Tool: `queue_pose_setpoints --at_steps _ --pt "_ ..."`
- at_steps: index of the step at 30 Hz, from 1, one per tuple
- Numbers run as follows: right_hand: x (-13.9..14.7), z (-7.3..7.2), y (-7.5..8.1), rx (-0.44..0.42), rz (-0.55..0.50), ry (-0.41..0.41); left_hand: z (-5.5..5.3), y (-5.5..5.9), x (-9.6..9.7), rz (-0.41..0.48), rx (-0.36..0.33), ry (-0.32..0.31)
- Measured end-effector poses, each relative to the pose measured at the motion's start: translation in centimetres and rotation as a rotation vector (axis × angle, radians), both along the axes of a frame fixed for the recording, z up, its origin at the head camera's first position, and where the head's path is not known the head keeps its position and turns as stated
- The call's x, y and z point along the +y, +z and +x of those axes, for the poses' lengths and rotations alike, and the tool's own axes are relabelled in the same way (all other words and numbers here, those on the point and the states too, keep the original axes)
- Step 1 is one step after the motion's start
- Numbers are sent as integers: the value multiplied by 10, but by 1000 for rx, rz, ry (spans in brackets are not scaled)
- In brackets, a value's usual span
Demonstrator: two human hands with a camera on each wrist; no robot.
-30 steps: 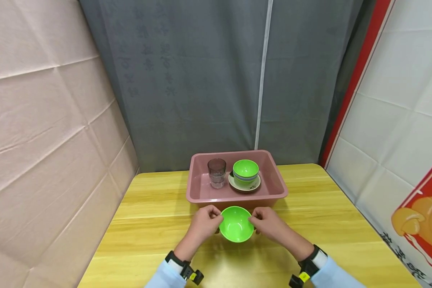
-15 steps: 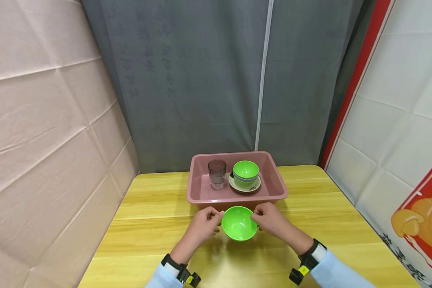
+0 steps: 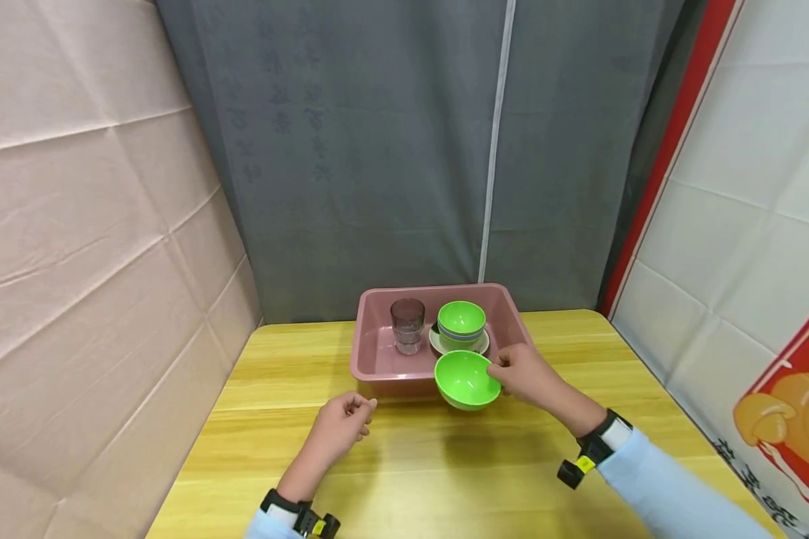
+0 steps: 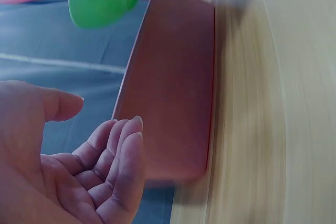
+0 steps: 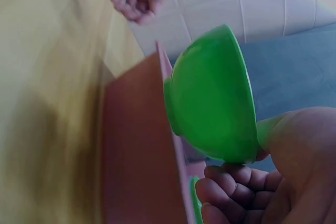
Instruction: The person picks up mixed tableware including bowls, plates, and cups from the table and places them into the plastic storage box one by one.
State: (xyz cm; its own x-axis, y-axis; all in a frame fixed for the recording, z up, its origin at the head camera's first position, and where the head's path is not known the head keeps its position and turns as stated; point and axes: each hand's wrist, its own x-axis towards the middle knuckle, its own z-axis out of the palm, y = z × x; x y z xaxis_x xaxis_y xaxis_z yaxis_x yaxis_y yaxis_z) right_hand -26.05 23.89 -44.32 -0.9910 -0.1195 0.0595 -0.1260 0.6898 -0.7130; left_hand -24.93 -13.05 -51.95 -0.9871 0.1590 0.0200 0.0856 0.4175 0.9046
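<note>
A bright green bowl hangs tilted in the air at the front rim of the pink basin. My right hand pinches its right rim between thumb and fingers; the right wrist view shows the thumb at the rim and curled fingers below the bowl. To the left of the basin's front, my left hand is off the bowl, over the table. In the left wrist view the left hand holds nothing, its thumb apart from loosely curled fingers.
Inside the basin, a clear glass tumbler stands on the left. Beside it, stacked bowls with a green one on top sit on a white patterned plate. The wooden table surrounds the basin, and a grey curtain hangs behind.
The left hand has let go of the green bowl and moved left, toward the body. The right hand has carried the bowl forward and slightly right, to the basin's front rim.
</note>
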Motion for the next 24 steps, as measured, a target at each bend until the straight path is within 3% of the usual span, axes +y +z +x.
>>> queue_pose_setpoints --at_steps 7,12,19,24 --pt "19 -40 19 48 88 -24 -5 -1 -22 -13 29 72" --pt "24 -72 25 15 94 -71 -8 -7 -29 -11 33 93" --pt "31 -111 19 -23 60 -135 -8 -12 -31 -8 21 93" --pt "31 -132 12 -29 20 -142 -7 -13 -31 -17 16 101"
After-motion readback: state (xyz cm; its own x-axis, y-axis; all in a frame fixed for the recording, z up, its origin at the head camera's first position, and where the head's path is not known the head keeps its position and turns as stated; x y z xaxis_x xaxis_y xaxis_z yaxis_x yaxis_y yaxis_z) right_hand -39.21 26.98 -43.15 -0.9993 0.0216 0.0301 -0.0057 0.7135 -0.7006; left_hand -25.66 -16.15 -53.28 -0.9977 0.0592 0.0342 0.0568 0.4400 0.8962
